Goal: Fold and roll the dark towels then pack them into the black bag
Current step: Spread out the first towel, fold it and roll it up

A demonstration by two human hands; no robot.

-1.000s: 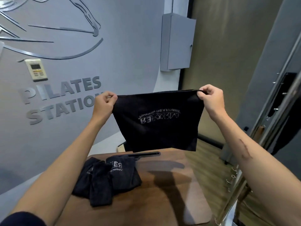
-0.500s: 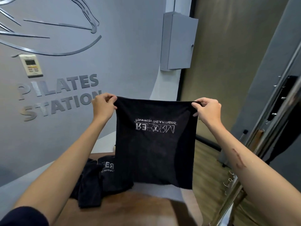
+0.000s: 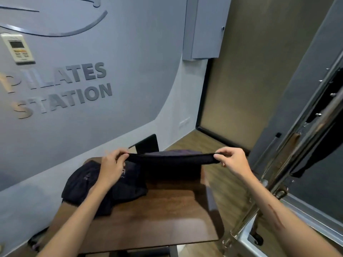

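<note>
Head view shows my left hand (image 3: pixel 113 163) pinching one top corner of the dark towel (image 3: pixel 170 161) and my right hand (image 3: pixel 232 161) pinching the other. I hold it stretched between them above the far part of the brown table (image 3: pixel 167 219). Its long axis runs from 9 to 3 o'clock, and both hands sit equally near. The next fold, I judge, goes across that line. More dark towels (image 3: pixel 104 188) lie heaped at 10 o'clock under my left wrist.
</note>
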